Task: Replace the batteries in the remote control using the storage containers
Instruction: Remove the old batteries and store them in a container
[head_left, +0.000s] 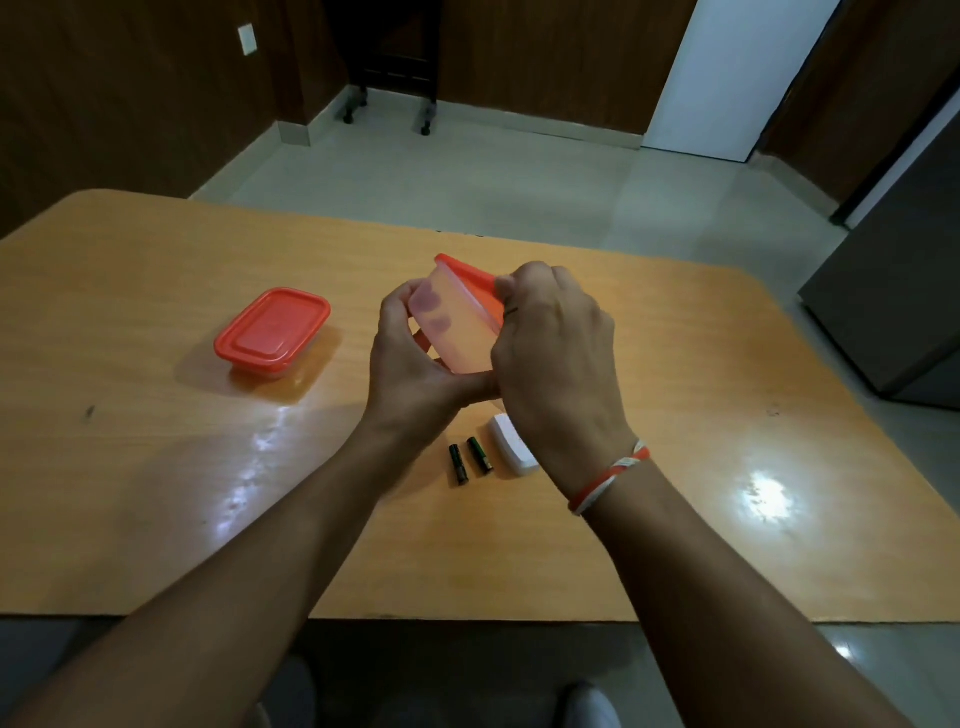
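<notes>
Glossy wood-look table (156, 467), translucent plastic container (462, 332) with smooth red plastic lid (467, 273), white plastic remote (511, 447)

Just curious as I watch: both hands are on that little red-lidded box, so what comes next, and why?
Probably peel the red lid off: the right hand grips its edge while the left hand steadies the tilted container, still closed.

No readable text, brand, number or sign can be made out; any print on the two batteries (469, 460) is too small to be read.
</notes>
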